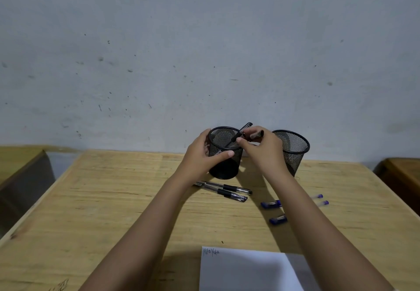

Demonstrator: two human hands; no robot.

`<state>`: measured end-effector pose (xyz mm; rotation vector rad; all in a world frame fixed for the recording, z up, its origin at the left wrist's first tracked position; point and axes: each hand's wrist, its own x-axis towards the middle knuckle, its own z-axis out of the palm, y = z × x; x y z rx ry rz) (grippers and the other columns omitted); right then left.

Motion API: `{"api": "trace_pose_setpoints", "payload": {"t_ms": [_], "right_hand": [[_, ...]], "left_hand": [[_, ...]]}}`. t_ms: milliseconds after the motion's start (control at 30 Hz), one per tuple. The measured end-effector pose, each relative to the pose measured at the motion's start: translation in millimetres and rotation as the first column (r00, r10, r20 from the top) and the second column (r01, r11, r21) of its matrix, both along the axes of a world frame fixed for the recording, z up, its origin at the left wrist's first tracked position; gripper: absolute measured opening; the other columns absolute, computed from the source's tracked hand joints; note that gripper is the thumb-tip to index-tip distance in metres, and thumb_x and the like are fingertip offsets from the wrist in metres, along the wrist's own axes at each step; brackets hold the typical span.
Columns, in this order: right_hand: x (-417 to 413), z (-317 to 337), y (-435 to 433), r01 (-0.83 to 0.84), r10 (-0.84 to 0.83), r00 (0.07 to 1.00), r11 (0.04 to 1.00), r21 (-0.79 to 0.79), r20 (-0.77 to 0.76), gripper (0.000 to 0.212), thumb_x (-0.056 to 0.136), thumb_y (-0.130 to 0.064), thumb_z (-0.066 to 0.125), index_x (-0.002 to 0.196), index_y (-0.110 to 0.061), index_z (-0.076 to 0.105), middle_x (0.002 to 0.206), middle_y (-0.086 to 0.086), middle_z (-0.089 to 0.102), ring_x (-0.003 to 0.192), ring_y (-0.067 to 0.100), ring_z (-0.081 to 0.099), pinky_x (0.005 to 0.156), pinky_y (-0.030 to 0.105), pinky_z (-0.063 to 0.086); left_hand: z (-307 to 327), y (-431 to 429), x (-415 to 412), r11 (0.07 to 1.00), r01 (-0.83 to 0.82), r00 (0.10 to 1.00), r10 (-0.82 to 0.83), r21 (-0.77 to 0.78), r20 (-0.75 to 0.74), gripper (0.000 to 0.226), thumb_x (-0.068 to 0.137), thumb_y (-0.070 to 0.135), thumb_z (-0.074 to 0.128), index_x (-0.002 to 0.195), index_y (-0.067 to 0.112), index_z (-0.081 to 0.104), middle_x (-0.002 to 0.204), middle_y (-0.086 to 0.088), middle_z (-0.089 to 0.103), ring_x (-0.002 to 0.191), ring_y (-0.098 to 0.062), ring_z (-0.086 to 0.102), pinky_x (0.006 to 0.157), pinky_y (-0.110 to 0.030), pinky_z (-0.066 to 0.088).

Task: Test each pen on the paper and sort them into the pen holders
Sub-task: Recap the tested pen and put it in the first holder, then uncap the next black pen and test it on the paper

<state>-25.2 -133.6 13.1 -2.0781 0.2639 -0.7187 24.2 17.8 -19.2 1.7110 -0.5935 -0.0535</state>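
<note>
Left hand: the left hand (200,154) wraps around the left black wire-mesh pen holder (223,154), which is tilted toward the camera.
Right hand: the right hand (261,147) pinches a black-capped pen (242,131) at that holder's rim, its lower end inside.
Second holder: another black mesh pen holder (294,151) stands just right of the hands.
Worktop: on the pale wooden worktop (113,200) lie two black-grip clear pens (227,190) and blue-capped pens (271,204), partly hidden by the right forearm.
Paper: a white sheet (245,270) with small handwriting lies at the near edge.

Pens (223,189) lie between holders (292,150) and paper (245,270).
</note>
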Motion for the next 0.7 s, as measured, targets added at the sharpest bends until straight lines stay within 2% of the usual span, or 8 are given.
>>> {"api": "trace_pose_setpoints", "payload": {"t_ms": [200,300,367,400,433,500,600,700], "right_hand": [[-6.3,-0.9,-1.1,-0.015,0.014,1.000,1.000,-0.025,-0.018,0.012,0.080,-0.019,0.069,0.083,-0.009,0.063,0.077,-0.008,0.059,0.069,-0.009,0.049,0.058,-0.004,0.034],[-15.2,-5.9,-2.2,-0.004,0.005,1.000,0.999,0.046,-0.012,0.016,0.079,-0.019,0.070,0.092,-0.012,0.064,0.090,-0.002,0.064,0.083,0.004,0.058,0.069,0.006,0.040],[-27.1,-11.0,-2.3,-0.013,0.012,1.000,0.990,0.141,0.008,0.024,0.079,-0.014,0.070,0.102,-0.010,0.065,0.098,0.003,0.065,0.087,0.008,0.060,0.067,0.007,0.044],[-34.7,-14.8,-0.7,-0.019,0.016,1.000,0.986,0.164,0.016,0.023,0.079,-0.011,0.069,0.102,-0.009,0.065,0.096,0.005,0.065,0.082,0.006,0.060,0.062,0.004,0.044],[-41.9,-19.3,1.9,-0.027,0.025,1.000,0.986,0.167,0.014,0.019,0.080,-0.008,0.068,0.098,-0.009,0.066,0.092,0.005,0.065,0.077,0.003,0.059,0.059,0.002,0.043],[-55.8,-32.2,8.6,-0.064,0.067,0.998,0.989,0.135,-0.019,0.012,0.080,-0.003,0.066,0.088,-0.011,0.067,0.084,0.005,0.066,0.071,0.005,0.059,0.061,0.003,0.044],[-65.7,-50.0,19.5,-0.190,0.181,0.973,0.980,-0.050,-0.142,0.011,0.080,-0.008,0.066,0.088,-0.015,0.068,0.086,0.001,0.067,0.079,0.011,0.062,0.072,0.014,0.047],[-63.2,-56.2,28.8,-0.294,0.229,0.939,0.921,-0.255,-0.256,0.015,0.083,-0.017,0.064,0.098,-0.016,0.068,0.094,-0.002,0.063,0.085,0.009,0.056,0.079,0.019,0.047]], "left_hand": [[0.2,0.9,-0.9,1.000,0.008,1.000,-0.008,0.001,0.005,0.053,0.074,0.019,0.077,0.117,0.029,0.047,0.109,0.020,0.058,0.094,0.020,0.056,0.078,-0.001,0.042],[6.1,2.2,-5.8,1.000,0.023,1.000,-0.023,0.016,0.006,0.046,0.077,0.020,0.075,0.111,0.035,0.049,0.108,0.020,0.059,0.094,0.019,0.056,0.078,-0.003,0.043],[7.6,7.0,-13.3,0.998,0.011,1.000,-0.012,0.054,0.018,0.038,0.080,0.027,0.071,0.107,0.041,0.048,0.113,0.023,0.056,0.102,0.018,0.053,0.087,-0.009,0.044],[6.4,12.1,-18.2,0.996,-0.006,1.000,0.004,0.091,0.014,0.037,0.082,0.033,0.068,0.113,0.038,0.048,0.121,0.022,0.053,0.112,0.014,0.049,0.096,-0.016,0.042],[3.7,19.2,-22.7,0.987,-0.032,0.999,0.031,0.157,0.009,0.046,0.083,0.041,0.064,0.124,0.033,0.044,0.131,0.018,0.047,0.124,0.005,0.043,0.103,-0.022,0.036],[-4.1,39.2,-36.8,0.932,-0.074,0.997,0.067,0.354,0.032,0.073,0.086,0.051,0.056,0.146,0.025,0.023,0.150,0.009,0.030,0.137,-0.008,0.029,0.106,-0.026,0.026],[-21.4,73.0,-58.5,0.785,-0.127,0.987,0.041,0.606,0.153,0.075,0.090,0.051,0.047,0.148,0.015,0.015,0.155,0.000,0.022,0.140,-0.011,0.021,0.106,-0.024,0.022],[-34.5,100.1,-74.3,0.639,-0.147,0.987,0.046,0.755,0.153,0.075,0.093,0.052,0.038,0.149,0.010,0.011,0.158,-0.005,0.010,0.146,-0.017,0.006,0.117,-0.030,0.010]]}}
